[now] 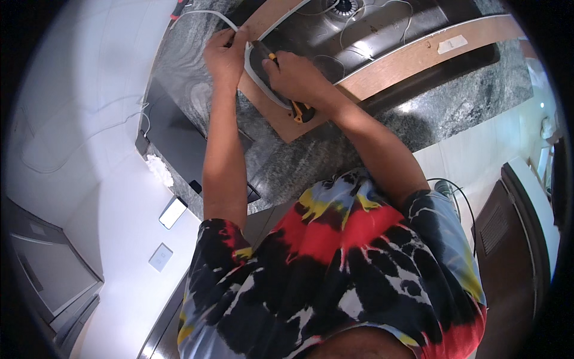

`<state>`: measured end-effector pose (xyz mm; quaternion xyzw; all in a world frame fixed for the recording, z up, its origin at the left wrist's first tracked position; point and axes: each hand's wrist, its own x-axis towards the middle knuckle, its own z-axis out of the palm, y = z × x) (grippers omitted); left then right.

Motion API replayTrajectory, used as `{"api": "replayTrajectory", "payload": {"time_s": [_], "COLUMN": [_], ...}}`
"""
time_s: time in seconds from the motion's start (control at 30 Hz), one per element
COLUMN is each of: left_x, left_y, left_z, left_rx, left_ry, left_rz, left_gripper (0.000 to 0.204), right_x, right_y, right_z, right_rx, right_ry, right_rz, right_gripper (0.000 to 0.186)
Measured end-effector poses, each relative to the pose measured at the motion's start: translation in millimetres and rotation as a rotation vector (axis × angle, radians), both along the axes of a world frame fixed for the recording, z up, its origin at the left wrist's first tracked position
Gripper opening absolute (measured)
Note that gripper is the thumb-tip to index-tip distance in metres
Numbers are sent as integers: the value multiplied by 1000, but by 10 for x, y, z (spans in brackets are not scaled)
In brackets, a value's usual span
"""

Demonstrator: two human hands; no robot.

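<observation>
Well, left hand (pixel 225 58): its fingers were pinched narrow, holding the strip near the left side of the board.
Right hand (pixel 297 78): its fingers were curled around a tool, whose yellow-and-black part (pixel 272 58) showed near the thumb.
Strip (pixel 261 84): white and thin, it curved from the upper left to the left hand, then bent down over the board.
Handle (pixel 304 112): yellow and black, it showed under the right wrist; whether it belonged to the held tool, I could not tell.
Board (pixel 281 124): brown, it bordered the sink (pixel 412 24) on two sides.
Label (pixel 452 44): white, it was on the board.
Surface (pixel 287 170): grey and streaked, it carried a dark panel (pixel 176 122) on the left.
</observation>
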<state>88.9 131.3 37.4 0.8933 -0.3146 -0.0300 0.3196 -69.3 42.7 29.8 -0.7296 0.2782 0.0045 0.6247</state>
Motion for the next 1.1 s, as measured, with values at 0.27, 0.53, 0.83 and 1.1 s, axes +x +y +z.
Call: {"api": "replayTrajectory", "payload": {"time_s": [0.27,0.53,0.83,1.1], "left_x": [-12,-51,-33,-47], "left_y": [92,104,128,136], "left_z": [-94,-137,-208,-119], "left_rx": [-130,-209,-316,-241], "left_ry": [-78,-114,-92,-77], "left_rz": [91,116,171,202], "left_gripper": [17,15,14,15], "right_x": [23,14,94,212], "right_y": [59,119,216,135], "right_z": [48,41,-3,-128], "right_rx": [36,10,-13,-106], "right_ry": [14,37,28,-158], "right_rz": [56,44,26,115], "right_gripper": [44,42,42,43]}}
